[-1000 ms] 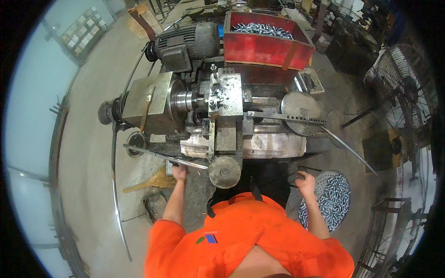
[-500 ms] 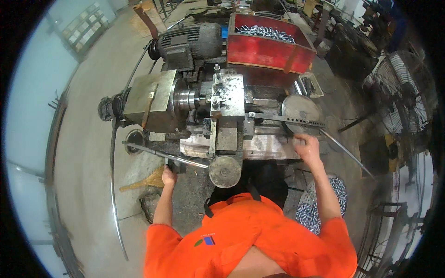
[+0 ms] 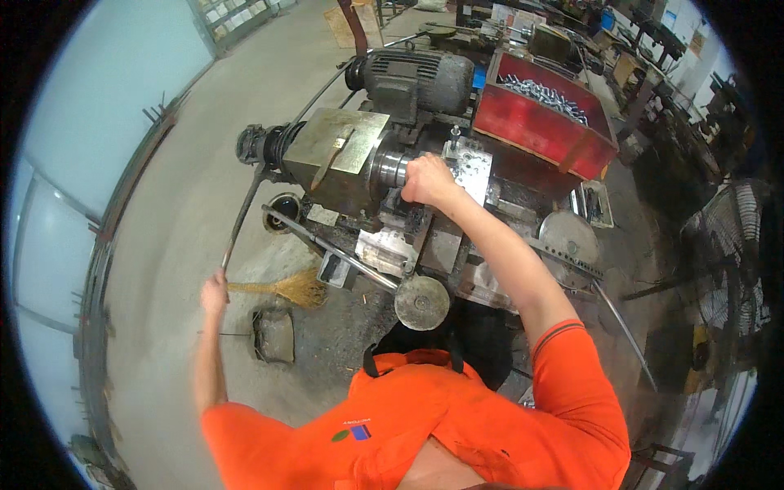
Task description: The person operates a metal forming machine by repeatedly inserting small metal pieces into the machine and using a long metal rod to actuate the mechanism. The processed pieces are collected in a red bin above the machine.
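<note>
My left hand is closed around a long metal lever that hangs from the left end of the lathe's headstock. My right hand is up at the lathe, in front of the shiny spindle chuck and beside the tool post. Its fingers are curled together. Whatever they hold, if anything, is hidden behind the hand. A second metal handle slants down to the round disc at the front of the lathe; neither hand touches it.
Behind the lathe stand an electric motor and a red box of small metal parts. A straw broom and a dustpan-like container lie on the floor at left. A drilled bar and rod jut out at right, near a fan.
My right hand has gone from the right-hand disc up to the chuck. My left hand has moved left onto the long lever, which has swung. The view has turned, shifting the lathe rightward.
</note>
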Demonstrator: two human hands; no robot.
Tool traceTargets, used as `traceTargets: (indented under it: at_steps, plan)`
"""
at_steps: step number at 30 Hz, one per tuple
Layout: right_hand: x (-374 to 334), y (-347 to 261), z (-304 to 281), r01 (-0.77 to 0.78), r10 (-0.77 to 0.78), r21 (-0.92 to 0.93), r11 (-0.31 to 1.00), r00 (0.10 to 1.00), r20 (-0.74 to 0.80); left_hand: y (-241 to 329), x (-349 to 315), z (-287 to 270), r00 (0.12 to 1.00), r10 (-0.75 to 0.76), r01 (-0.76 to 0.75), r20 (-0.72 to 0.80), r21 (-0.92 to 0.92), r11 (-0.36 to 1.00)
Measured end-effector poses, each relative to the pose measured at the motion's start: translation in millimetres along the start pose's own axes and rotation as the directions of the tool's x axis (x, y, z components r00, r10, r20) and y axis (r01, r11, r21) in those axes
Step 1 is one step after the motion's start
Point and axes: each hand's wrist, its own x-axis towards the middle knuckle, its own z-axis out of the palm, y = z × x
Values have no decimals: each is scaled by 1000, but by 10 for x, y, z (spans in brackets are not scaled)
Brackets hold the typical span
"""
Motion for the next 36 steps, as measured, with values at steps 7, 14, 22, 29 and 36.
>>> traceTargets:
  at_steps: [7,14,22,29,36]
  plan:
    - [-33,22,-36,-20,23,-52,998,999,47,594,-837,195,997,72,-74,-35,-61,995]
    - [-468,655,-1018,-263,248,-101,959,959,-140,222,-305,140,891,186,99,415,-575,812]
    - [-1328,1422,-1343,-182,126,-32,983,787,-604,403,-113,322,851,309,211,424,-816,538]
    - [-3342,1533,-623,-532,684,455,714,667,-295,450,-54,380,887,255,195,384,-813,548]
    - [-5845,1318,260,-990,998,125,58,57,-6,12,358,712,802,176,353,571,-690,632]
